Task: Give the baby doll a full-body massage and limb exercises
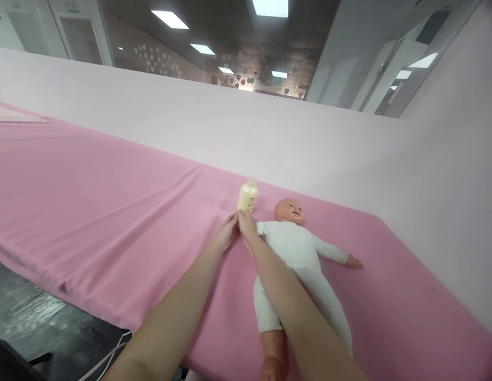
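My left hand [229, 230] and my right hand [246, 224] are pressed together just in front of a pale yellow pump bottle [247, 197], fingers closed. What lies between them, if anything, is hidden. A baby doll [295, 246] with a white cloth body lies on its back to the right of my hands. Its left-side arm leads toward my right wrist, and that arm's end is out of sight behind my hand. The doll's other arm stretches out to the right. My right forearm passes over the doll's body and legs.
A pink sheet [123, 211] covers the long table, with folds on the left. A white wall [162, 116] runs along the back and right, with a window [238, 47] above. Cables [111, 352] and dark floor [27, 301] show at lower left.
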A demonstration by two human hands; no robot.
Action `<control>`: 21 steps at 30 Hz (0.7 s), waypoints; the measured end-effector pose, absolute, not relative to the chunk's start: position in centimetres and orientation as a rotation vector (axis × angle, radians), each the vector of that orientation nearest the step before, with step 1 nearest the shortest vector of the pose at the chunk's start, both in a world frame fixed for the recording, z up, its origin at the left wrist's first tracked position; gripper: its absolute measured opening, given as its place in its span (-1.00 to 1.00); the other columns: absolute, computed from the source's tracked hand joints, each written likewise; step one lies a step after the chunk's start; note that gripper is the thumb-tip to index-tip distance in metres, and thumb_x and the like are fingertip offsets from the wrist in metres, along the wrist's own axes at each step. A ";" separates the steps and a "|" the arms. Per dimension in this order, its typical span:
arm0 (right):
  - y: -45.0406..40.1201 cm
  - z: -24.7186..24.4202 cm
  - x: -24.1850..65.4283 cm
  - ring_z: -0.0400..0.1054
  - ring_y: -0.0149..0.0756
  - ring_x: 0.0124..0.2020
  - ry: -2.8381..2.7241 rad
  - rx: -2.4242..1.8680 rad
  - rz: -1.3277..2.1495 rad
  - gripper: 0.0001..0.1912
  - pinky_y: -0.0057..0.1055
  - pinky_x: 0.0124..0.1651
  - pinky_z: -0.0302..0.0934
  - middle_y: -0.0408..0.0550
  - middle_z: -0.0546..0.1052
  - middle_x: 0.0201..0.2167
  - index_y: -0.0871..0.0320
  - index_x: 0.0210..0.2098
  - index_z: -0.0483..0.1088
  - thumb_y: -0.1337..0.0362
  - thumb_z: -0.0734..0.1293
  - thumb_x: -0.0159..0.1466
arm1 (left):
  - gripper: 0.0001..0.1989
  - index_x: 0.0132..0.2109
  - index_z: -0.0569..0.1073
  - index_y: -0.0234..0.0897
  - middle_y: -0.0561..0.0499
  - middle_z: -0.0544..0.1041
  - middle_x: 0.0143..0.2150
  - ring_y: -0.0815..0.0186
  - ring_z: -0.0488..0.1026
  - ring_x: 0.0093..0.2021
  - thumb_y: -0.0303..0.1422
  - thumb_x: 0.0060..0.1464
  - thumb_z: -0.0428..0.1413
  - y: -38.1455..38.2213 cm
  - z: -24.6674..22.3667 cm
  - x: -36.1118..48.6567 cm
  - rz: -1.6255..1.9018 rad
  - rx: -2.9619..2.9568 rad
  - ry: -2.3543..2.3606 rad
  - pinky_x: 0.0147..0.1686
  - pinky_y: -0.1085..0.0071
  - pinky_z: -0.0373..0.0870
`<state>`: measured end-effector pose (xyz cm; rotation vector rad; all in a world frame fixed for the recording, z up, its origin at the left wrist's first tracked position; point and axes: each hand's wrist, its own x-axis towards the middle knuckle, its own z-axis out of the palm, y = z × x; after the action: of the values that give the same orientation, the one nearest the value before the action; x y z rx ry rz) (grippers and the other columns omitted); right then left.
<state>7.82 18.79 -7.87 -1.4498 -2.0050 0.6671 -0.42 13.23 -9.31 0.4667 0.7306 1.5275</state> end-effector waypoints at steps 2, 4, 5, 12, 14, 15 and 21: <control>19.3 -8.2 7.8 0.46 -0.24 -0.17 -1.979 -1.448 0.683 -0.51 -0.39 -0.15 0.30 -0.07 0.61 -0.14 0.06 -0.16 0.44 0.16 -0.09 0.42 | -0.83 -0.02 0.57 -0.23 -0.14 0.63 -0.13 0.12 0.53 0.04 -0.42 0.25 0.17 13.2 -9.4 -0.4 1.520 0.460 0.698 0.15 0.26 0.32; 19.8 -8.4 7.7 0.46 -0.25 -0.16 -1.964 -1.442 0.695 -0.49 -0.40 -0.14 0.30 -0.04 0.61 -0.15 0.07 -0.16 0.44 0.17 -0.11 0.42 | -0.82 -0.01 0.57 -0.20 -0.12 0.62 -0.10 0.15 0.54 0.03 -0.41 0.25 0.17 13.2 -9.5 -0.3 1.513 0.463 0.683 0.16 0.27 0.33; 19.9 -8.4 7.7 0.47 -0.26 -0.16 -1.961 -1.439 0.699 -0.49 -0.41 -0.14 0.29 -0.04 0.61 -0.16 0.08 -0.17 0.43 0.18 -0.12 0.42 | -0.80 0.00 0.57 -0.19 -0.11 0.62 -0.09 0.16 0.54 0.02 -0.40 0.25 0.17 13.3 -9.5 -0.3 1.512 0.467 0.685 0.17 0.28 0.33; 20.0 -8.4 7.5 0.47 -0.33 -0.17 -1.985 -1.417 0.688 -0.55 -0.47 -0.16 0.25 -0.05 0.60 -0.17 0.10 -0.16 0.40 0.23 -0.09 0.46 | -0.78 -0.02 0.55 -0.17 -0.04 0.59 -0.26 0.21 0.54 -0.11 -0.41 0.32 0.02 13.6 -9.8 -0.4 1.532 0.458 0.726 0.12 0.29 0.34; 19.7 -8.3 7.5 0.47 -0.34 -0.16 -2.003 -1.417 0.673 -0.57 -0.48 -0.17 0.24 -0.07 0.60 -0.16 0.09 -0.12 0.39 0.25 -0.08 0.46 | -0.80 -0.10 0.56 -0.19 -0.02 0.55 -0.37 0.20 0.52 -0.17 -0.41 0.32 0.03 13.6 -9.6 -0.4 1.536 0.442 0.733 0.09 0.32 0.34; 19.5 -8.3 7.5 0.47 -0.34 -0.15 -2.015 -1.415 0.663 -0.59 -0.47 -0.17 0.23 -0.08 0.60 -0.15 0.09 -0.11 0.38 0.25 -0.07 0.47 | -0.81 -0.13 0.56 -0.20 -0.02 0.53 -0.40 0.20 0.51 -0.19 -0.40 0.32 0.03 13.5 -9.5 -0.3 1.537 0.432 0.734 0.07 0.33 0.34; 17.6 -7.6 7.5 0.42 -0.28 -0.20 -2.158 -1.343 0.541 -0.66 -0.42 -0.18 0.16 -0.11 0.58 -0.20 0.03 -0.11 0.37 0.11 0.01 0.50 | -0.69 -0.13 0.55 -0.25 -0.08 0.56 -0.32 0.17 0.49 -0.13 -0.24 0.40 -0.05 13.4 -8.9 -0.4 1.546 0.294 0.737 0.05 0.33 0.35</control>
<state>7.49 17.55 -7.63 -1.3425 -2.1579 0.5410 -0.42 13.41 -8.94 0.2940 0.7366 1.5459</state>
